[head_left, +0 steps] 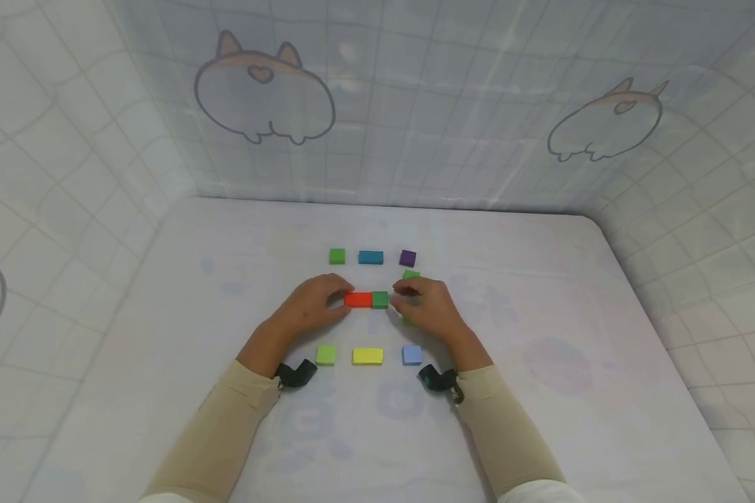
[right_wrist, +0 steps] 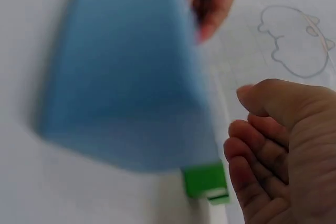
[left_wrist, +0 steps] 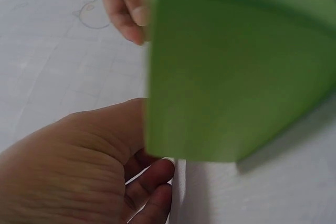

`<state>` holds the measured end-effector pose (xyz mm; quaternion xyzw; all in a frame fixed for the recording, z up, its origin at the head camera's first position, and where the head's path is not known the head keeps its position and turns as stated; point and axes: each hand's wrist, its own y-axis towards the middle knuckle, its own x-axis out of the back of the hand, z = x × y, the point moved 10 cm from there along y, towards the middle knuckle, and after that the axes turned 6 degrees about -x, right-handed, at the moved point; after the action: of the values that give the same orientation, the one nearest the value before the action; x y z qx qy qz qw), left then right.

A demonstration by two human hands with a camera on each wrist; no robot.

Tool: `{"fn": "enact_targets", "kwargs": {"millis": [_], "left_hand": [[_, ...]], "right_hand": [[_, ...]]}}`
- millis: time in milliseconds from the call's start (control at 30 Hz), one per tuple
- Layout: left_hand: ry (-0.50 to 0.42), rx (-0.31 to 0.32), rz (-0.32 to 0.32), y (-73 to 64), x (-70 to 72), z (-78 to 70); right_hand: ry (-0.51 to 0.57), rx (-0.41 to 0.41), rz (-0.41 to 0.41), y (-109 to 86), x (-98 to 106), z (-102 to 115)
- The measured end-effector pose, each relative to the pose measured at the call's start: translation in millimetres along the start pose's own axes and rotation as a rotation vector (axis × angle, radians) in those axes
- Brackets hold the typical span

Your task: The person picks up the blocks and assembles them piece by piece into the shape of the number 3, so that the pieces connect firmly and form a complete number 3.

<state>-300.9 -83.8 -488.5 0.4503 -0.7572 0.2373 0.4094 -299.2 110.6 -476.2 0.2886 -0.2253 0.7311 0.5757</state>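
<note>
In the head view a red rectangular block (head_left: 358,300) lies end to end with a dark green square block (head_left: 380,300) on the white tabletop. My left hand (head_left: 314,304) pinches the red block's left end between thumb and fingers. Just off the green block's right side is my right hand (head_left: 429,306), fingers loosely bent and holding nothing. Two green blocks show partly behind that hand, one above (head_left: 412,274) and one below it. A large light green block (left_wrist: 236,77) covers my left fingertips in the left wrist view.
Behind the hands stand a green block (head_left: 337,256), a blue block (head_left: 371,257) and a purple block (head_left: 407,258). Nearer lie a lime block (head_left: 326,355), a yellow block (head_left: 368,356) and a light blue block (head_left: 412,355). A patterned curtain (head_left: 415,105) surrounds the table.
</note>
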Motion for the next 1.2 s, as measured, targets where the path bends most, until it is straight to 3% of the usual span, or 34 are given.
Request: {"fn": "enact_targets", "kwargs": {"millis": [433,900,1200], "left_hand": [[-0.018,0.015,-0.004,-0.2,-1.2,0.7],[-0.039,0.040,0.014,0.1,-1.6,0.8],[-0.045,0.043,0.009,1.2,-2.3,0.2]], "right_hand": [[0.023,0.019,-0.186,5.7,37,-20],[0.032,-0.039,-0.195,10.6,40,-33],[0.000,-0.080,-0.141,14.8,35,-38]]}}
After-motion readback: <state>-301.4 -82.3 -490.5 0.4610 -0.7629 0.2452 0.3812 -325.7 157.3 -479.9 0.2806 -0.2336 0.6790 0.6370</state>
